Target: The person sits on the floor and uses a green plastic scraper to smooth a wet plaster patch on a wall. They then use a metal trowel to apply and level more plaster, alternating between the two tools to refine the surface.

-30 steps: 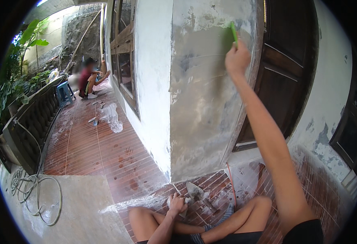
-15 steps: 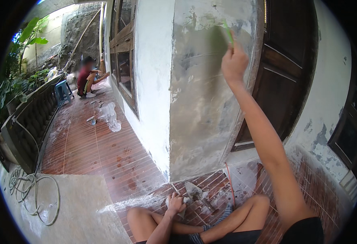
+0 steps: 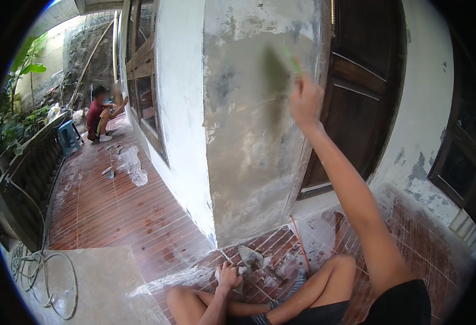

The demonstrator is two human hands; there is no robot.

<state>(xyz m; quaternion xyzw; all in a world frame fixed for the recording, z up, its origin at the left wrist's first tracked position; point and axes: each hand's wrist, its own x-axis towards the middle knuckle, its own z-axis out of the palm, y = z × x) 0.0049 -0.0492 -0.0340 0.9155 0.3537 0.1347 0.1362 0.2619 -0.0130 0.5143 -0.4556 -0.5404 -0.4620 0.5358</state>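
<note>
My right hand (image 3: 307, 104) is raised to the plastered wall panel (image 3: 249, 135), its fingers closed round a slim green tool (image 3: 292, 60). Motion blurs the tool, so its kind is unclear. A dark shadow falls on the grey plaster beside it. Low down by my crossed legs, my left hand (image 3: 229, 275) curls over a whitish lump (image 3: 242, 270), mostly hidden under the fingers. Just right of that hand, a plaster-smeared trowel (image 3: 251, 258) lies on the red tiles.
A dark wooden door (image 3: 357, 103) adjoins the panel on the right. An orange cord (image 3: 299, 241) runs across the floor. At far left, a person (image 3: 98, 115) squats near a blue stool (image 3: 70, 137). A coiled hose (image 3: 45, 276) lies on the concrete.
The view has shifted, moving the wall leftward in the picture. My right hand with the green tool has come lower and slightly right along the panel. My left hand stays low on the lump.
</note>
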